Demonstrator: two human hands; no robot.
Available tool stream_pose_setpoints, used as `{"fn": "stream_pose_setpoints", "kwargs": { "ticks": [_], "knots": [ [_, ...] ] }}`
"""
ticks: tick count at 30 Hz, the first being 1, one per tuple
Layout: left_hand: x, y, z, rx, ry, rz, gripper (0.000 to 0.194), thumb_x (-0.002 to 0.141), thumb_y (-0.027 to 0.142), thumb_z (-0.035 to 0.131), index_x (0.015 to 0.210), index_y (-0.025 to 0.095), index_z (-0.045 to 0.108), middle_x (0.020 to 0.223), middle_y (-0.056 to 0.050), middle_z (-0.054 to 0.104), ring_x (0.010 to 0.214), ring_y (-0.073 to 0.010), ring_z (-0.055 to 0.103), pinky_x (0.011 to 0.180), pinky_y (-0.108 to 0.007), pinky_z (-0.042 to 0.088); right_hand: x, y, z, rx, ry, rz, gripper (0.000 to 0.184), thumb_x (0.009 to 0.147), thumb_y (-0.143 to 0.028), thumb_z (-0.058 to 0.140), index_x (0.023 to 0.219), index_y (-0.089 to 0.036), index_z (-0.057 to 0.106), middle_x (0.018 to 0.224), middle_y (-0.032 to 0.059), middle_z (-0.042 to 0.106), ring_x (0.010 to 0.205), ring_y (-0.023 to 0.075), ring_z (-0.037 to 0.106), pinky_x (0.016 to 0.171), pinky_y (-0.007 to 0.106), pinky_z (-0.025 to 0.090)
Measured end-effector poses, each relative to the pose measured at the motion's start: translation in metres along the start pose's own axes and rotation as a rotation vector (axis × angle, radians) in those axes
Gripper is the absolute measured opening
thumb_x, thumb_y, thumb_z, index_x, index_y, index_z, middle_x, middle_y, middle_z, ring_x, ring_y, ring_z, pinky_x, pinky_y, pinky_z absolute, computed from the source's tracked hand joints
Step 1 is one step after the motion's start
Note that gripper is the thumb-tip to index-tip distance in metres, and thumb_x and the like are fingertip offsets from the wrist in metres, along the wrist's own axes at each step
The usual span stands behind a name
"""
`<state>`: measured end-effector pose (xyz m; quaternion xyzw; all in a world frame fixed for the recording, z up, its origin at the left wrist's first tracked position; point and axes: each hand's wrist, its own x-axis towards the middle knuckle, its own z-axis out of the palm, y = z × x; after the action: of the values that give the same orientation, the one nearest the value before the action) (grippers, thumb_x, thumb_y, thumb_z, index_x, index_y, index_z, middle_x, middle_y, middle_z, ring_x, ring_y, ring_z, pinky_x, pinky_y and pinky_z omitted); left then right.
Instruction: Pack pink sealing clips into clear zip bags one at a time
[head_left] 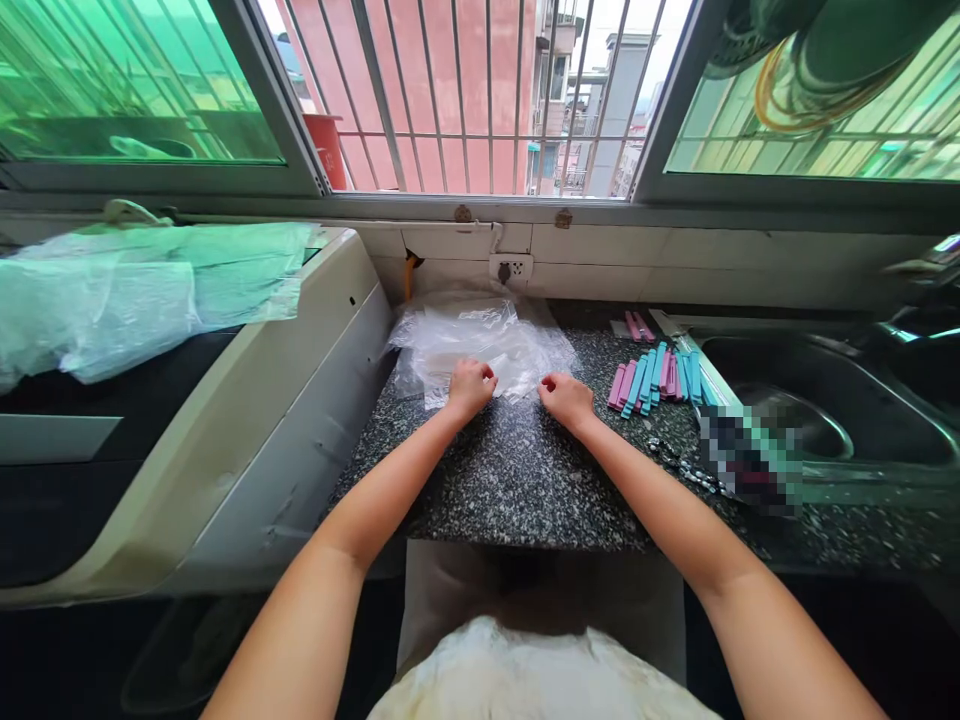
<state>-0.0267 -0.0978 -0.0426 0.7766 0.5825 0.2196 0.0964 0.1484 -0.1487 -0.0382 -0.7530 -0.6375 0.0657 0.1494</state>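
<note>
Two bare hands were present. On the left hand, the fingers were bent, with thumb and forefinger close to each other at the near edge of the bags. On the right hand, the fingers were curled together, with the tips at the right near edge of the bags. Whether either hand pinched film could not be told.

One loose, flat pile of clear, thin plastic bags lay beyond and between the hands, on a black-and-white speckled stone countertop. To the right of the right hand lay one cluster of slim pink and turquoise plastic pegs; two separate pink plastic pegs lay behind it. One dark, shiny strand lay nearer the front edge, beside one long, clear plastic package. One dark sink basin occupied the right. One white wall socket behind the bags held one black plug. One white, dark-topped appliance stood at left under translucent greenish plastic sheeting.

The bags overlapped and could not be counted; nor could the clustered pegs, which partly covered one another. Pixelation masked the package's near end. The strand's make-up was unclear. The frame cut off the appliance and sheeting at left.
</note>
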Motion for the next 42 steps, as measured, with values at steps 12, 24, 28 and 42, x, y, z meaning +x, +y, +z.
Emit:
{"fn": "stream_pose_setpoints", "kwargs": {
  "ticks": [12, 24, 28, 42],
  "knots": [
    [0.017, 0.009, 0.006, 0.187, -0.049, 0.021, 0.025, 0.075, 0.038, 0.057, 0.088, 0.019, 0.068, 0.098, -0.011, 0.064, 0.103, -0.0281, 0.049, 0.087, -0.036, 0.038, 0.027, -0.01, 0.008, -0.028, -0.015, -0.037, 0.043, 0.075, -0.044, 0.056, 0.11, -0.02, 0.061, 0.113, 0.0107, 0.059, 0.106, 0.0253, 0.054, 0.087, 0.033, 0.042],
    [0.024, 0.013, 0.01, 0.124, -0.089, -0.039, 0.015, 0.075, 0.026, 0.054, 0.077, 0.022, 0.068, 0.094, -0.008, 0.068, 0.099, -0.0263, 0.053, 0.085, -0.036, 0.039, 0.033, -0.008, 0.012, -0.01, -0.047, -0.025, 0.039, 0.071, -0.044, 0.062, 0.1, -0.02, 0.062, 0.107, 0.009, 0.06, 0.1, 0.0227, 0.056, 0.084, 0.031, 0.042],
    [0.021, 0.016, 0.007, 0.09, -0.068, -0.019, 0.015, 0.076, 0.025, 0.053, 0.075, 0.021, 0.068, 0.094, -0.008, 0.069, 0.1, -0.026, 0.053, 0.085, -0.036, 0.039, 0.032, -0.006, 0.018, 0.122, 0.014, -0.013, 0.029, 0.068, -0.036, 0.064, 0.091, -0.019, 0.063, 0.101, 0.0077, 0.062, 0.095, 0.0216, 0.057, 0.083, 0.032, 0.041],
    [-0.003, 0.03, -0.018, -0.853, 0.004, -0.147, 0.011, 0.063, 0.022, 0.061, 0.055, 0.016, 0.054, 0.051, 0.004, 0.049, 0.054, -0.0102, 0.044, 0.057, -0.024, 0.035, 0.008, 0.01, -0.009, 0.935, 0.015, -0.081, 0.028, 0.061, -0.041, 0.063, 0.066, -0.016, 0.054, 0.062, -0.0021, 0.057, 0.056, 0.0098, 0.05, 0.058, 0.024, 0.041]
  ]
}}
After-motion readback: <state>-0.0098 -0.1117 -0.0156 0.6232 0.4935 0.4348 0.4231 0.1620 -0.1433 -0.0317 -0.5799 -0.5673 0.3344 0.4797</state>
